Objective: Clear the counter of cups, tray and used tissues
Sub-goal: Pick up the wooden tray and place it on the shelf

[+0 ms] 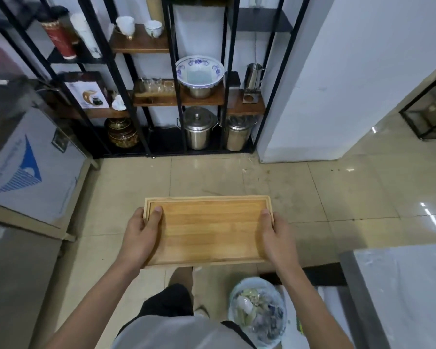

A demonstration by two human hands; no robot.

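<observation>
A bare wooden tray [208, 229] is held level over the tiled floor, in front of my body. My left hand [142, 233] grips its left edge, thumb on the inner surface. My right hand [277, 236] grips its right edge the same way. Nothing lies on the tray. Below and to the right stands a lined waste bin [258, 311] with crumpled tissues and scraps inside. Small glass cups [156, 84] sit on a wooden tray on the middle shelf ahead.
A black metal shelf rack [176, 79] stands ahead with a blue-patterned bowl [199, 70], steel pots [198, 131] and a steel jug [253, 76]. A steel counter [408, 285] is at lower right, a steel cabinet [23, 172] at left, a white wall [337, 84] at right.
</observation>
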